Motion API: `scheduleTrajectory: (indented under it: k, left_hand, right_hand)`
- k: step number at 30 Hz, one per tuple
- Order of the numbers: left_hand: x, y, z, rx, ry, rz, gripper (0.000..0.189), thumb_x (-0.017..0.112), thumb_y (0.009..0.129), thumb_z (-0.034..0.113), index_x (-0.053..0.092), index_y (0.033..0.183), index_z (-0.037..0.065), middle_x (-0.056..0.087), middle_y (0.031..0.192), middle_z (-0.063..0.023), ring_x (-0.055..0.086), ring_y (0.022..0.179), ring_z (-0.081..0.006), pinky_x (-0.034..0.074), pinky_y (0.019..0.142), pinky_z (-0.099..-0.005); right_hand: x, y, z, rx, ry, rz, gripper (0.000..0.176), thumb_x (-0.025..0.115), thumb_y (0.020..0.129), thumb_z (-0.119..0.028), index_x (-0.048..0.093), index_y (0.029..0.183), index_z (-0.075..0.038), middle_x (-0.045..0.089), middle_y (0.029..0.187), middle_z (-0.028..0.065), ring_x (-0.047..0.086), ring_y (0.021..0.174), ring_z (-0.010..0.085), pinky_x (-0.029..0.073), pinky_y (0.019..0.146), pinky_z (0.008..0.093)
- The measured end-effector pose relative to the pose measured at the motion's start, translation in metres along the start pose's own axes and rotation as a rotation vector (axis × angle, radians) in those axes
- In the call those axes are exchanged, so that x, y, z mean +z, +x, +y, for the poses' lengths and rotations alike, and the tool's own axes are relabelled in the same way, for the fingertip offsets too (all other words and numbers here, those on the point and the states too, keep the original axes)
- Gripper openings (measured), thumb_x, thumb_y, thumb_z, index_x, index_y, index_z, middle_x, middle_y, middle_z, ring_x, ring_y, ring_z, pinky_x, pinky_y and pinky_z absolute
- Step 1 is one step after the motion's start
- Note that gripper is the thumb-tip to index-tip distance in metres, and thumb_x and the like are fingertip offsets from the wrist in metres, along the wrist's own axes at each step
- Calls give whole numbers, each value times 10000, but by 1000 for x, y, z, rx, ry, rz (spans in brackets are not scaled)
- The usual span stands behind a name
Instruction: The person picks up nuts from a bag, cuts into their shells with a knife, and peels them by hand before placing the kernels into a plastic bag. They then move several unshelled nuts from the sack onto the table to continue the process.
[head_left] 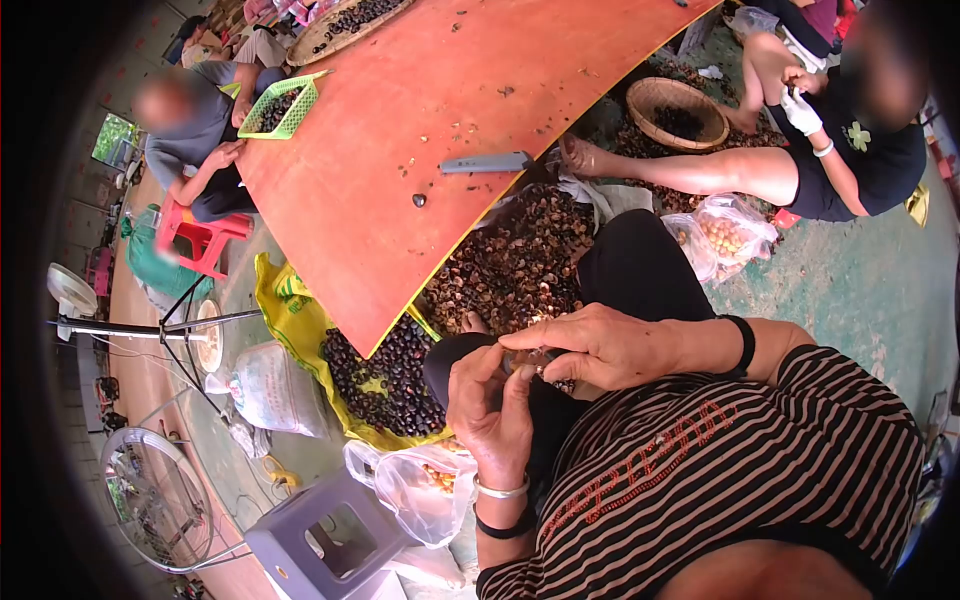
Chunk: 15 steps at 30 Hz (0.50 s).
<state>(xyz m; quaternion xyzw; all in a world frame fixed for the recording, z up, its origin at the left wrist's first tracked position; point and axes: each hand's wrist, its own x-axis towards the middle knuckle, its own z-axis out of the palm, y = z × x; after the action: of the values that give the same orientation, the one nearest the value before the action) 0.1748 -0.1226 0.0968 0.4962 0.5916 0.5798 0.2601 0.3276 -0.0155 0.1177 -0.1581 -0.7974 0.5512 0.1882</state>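
Note:
My left hand [490,408], with a silver bangle at the wrist, is closed in a pinch on a small brown nut [530,360] above my lap. My right hand [612,346] meets it from the other side, thumb and fingers pressed to the same nut, which they largely hide. Below the hands lies a broad heap of broken brown shells [520,255]. Left of my left hand, whole dark nuts [375,375] fill an opened yellow sack [285,290]. Pale peeled kernels show in a clear plastic bag [425,500] beside my left wrist.
An orange-red tabletop [400,130] bears a grey long-handled object [487,162] and a green basket [300,108]. One person sits at its left; another, gloved, sits at right near a woven basket [660,135] and a bag of kernels [725,235]. A grey stool [270,550] stands lower left.

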Motion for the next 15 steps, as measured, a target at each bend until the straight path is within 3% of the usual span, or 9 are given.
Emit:
scheduleTrajectory:
  k: [7, 9, 12, 13, 15]
  left_hand:
    - [0, -2, -6, -35, 125, 29, 194, 637, 826, -59, 566, 1006, -50, 555, 984, -54, 565, 874, -100, 477, 784, -221]
    - [1, -2, -8, -84, 114, 16, 177, 641, 834, -35, 565, 995, -41, 567, 942, -47, 561, 851, -90, 469, 760, -209]
    - [8, -10, -6, -12, -3, -39, 170, 645, 850, 16, 560, 992, -22, 594, 962, -77, 564, 785, -100, 474, 735, -221]
    - [10, -10, -6, -14, -3, -33, 170, 645, 850, 16, 560, 992, -22, 594, 962, -77, 564, 785, -100, 474, 735, -221]
    - [12, -11, -9, -263, -416, 49, 187, 642, 866, 61, 561, 1016, -16, 612, 1002, -98, 575, 810, -116, 488, 745, -238]
  right_hand:
    - [16, 5, 19, 91, 71, 72, 377, 593, 834, -89, 561, 1205, -33, 616, 1129, 188, 620, 1022, 322, 494, 856, 354]
    - [26, 5, 38, -16, 166, 191, 317, 575, 838, -71, 590, 1152, -40, 664, 985, 128, 659, 857, 216, 506, 755, 311]
    - [17, 4, 86, 265, 306, 372, 266, 535, 867, -54, 580, 1129, -37, 541, 733, -37, 477, 625, 43, 419, 549, 229]
    - [3, 1, 59, 457, 519, 311, 296, 531, 894, -78, 536, 1188, -38, 544, 734, -28, 487, 639, 40, 426, 556, 227]
    - [-3, -9, 54, 451, 640, 265, 328, 536, 910, -97, 497, 1230, -39, 552, 760, -12, 490, 661, 29, 429, 577, 214]
